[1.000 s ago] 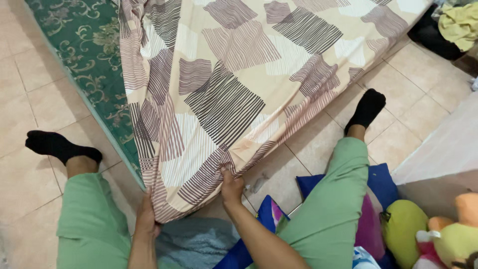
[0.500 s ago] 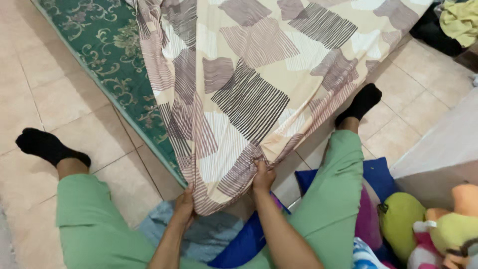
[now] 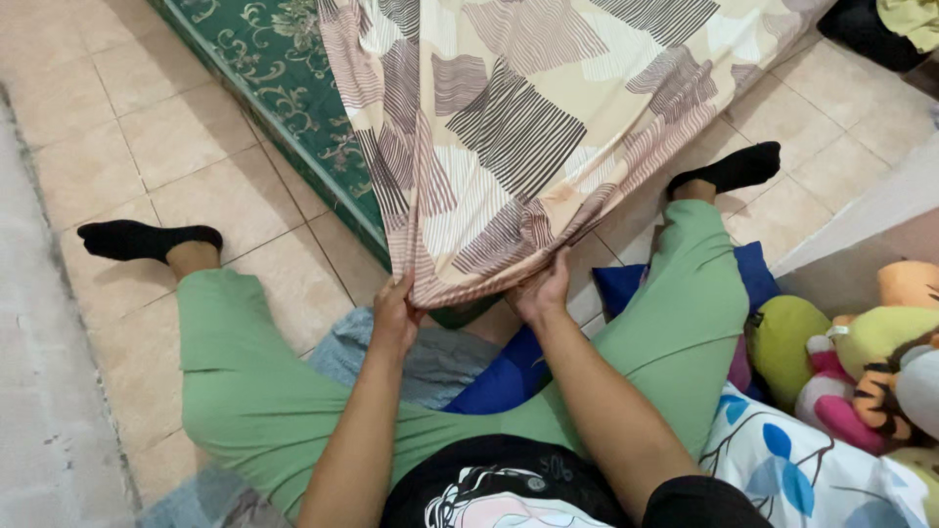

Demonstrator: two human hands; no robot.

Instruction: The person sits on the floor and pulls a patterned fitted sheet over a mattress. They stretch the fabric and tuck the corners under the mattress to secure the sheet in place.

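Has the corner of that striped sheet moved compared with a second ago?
Yes. Both hands pulled the sheet corner along the green mattress edge, toward the right leg.

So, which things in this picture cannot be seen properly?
- Mattress corner, head view: the patterned sheet covers it, so how it sits underneath is hidden.
- Fingertips of the left hand and right hand: tucked into the sheet's folds.
- Green mattress: cut off by the top edge.
- Stuffed toys: cut off by the right edge.
- Blue cushion: mostly behind the arms and legs.
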